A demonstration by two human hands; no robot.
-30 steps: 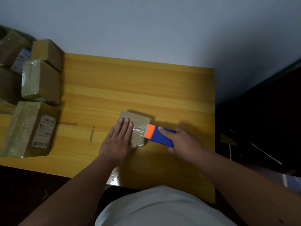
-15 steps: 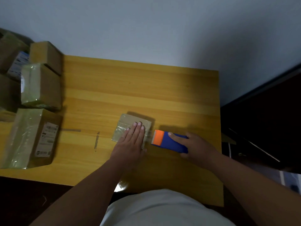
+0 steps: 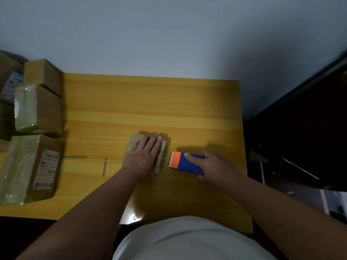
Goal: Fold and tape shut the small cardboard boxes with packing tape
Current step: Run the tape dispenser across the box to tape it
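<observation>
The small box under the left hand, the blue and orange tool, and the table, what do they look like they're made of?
The small box looks like brown cardboard wrapped in clear glossy tape, which catches the light along its edges. The blue and orange tool, held by the right hand, looks like smooth moulded plastic, probably a tape cutter, with a toothed front edge. The table shows yellow wood grain, likely laminate or varnished wood.

A small parcel-packing corner in a plain room is suggested: taped, labelled cardboard parcels (image 3: pixel 32 166) are stacked at the left of a wooden bench (image 3: pixel 150 102) against a bare wall (image 3: pixel 169 34).
</observation>
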